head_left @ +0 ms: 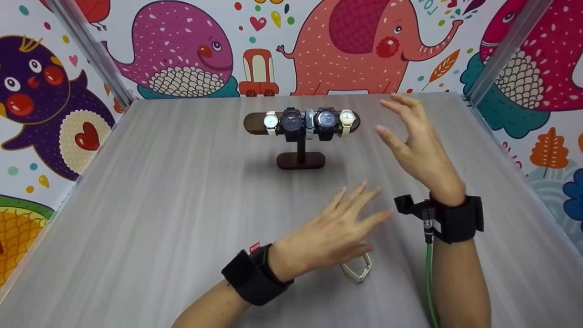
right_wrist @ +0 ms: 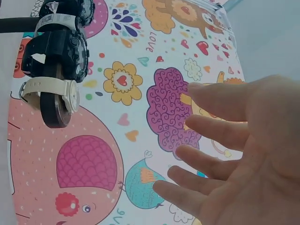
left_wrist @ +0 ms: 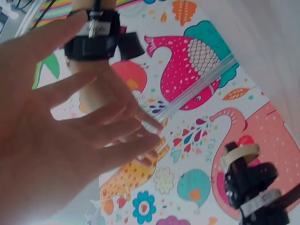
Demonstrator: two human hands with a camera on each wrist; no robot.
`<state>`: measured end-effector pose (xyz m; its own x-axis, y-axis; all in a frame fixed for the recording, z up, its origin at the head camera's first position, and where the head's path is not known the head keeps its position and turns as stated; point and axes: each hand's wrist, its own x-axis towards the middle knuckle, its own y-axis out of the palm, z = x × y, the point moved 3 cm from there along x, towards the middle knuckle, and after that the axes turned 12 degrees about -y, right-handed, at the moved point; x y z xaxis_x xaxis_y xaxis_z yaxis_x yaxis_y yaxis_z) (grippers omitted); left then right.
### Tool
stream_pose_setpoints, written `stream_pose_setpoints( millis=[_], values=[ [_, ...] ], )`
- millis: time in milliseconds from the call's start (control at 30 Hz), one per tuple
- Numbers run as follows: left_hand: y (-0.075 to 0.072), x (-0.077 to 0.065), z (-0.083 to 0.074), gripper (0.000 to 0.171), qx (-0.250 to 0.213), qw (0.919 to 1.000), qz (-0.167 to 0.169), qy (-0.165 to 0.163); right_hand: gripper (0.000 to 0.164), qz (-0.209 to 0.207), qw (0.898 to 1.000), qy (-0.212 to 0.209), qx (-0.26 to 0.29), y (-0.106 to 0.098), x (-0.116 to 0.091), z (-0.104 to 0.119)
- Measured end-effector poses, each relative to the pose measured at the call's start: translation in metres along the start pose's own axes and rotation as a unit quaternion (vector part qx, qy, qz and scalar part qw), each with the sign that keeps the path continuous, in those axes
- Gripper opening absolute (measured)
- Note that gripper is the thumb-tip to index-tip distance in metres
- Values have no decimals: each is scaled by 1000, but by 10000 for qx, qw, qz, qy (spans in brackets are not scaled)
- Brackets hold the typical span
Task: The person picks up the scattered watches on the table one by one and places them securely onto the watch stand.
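Note:
A dark wooden watch stand (head_left: 301, 160) stands on the table with several watches strapped round its crossbar. They are a white-strapped watch (head_left: 270, 121) at the left end, two black watches (head_left: 326, 118) with a slim light-blue band (head_left: 309, 119) between them, and a cream watch (head_left: 347, 118) at the right end. My right hand (head_left: 421, 148) hovers right of the stand, fingers spread, holding nothing. Lower down, my left hand (head_left: 330, 230) reaches over the table, its fingers extended and apart. A cream loop-shaped strap (head_left: 357, 269) lies beside that hand's thumb, partly hidden by the hand.
Grey wood-grain table (head_left: 150, 205) surrounds the stand, bounded by walls with cartoon animals (head_left: 355, 59) at the back and sides. Metal posts (head_left: 503, 50) mark the back corners. Black cuffs (head_left: 457, 221) sit on both wrists, and a green cable (head_left: 429, 278) runs along the right forearm.

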<state>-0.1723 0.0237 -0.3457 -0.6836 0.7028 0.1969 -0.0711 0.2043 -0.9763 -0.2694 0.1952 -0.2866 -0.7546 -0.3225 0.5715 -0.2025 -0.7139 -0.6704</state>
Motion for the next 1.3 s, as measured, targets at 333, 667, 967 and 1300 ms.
stream_pose_setpoints(
  millis=[333, 667, 967, 1300],
  values=[
    [37, -7, -14, 69, 736, 9862, 1386, 521, 53, 826, 9966, 15, -12, 24, 7, 3],
    [62, -10, -22, 24, 1291, 9806, 1272, 745, 51, 1212, 9918, 405, -70, 42, 15, -16],
    [65, -5, -20, 15, 1141, 9840, 1068, 862, 51, 1213, 9918, 394, -69, 45, 12, -22],
    [28, 11, 12, 32, -1536, 9808, 758, 928, 63, 716, 9971, 268, 23, 62, 15, -46]
  ],
)
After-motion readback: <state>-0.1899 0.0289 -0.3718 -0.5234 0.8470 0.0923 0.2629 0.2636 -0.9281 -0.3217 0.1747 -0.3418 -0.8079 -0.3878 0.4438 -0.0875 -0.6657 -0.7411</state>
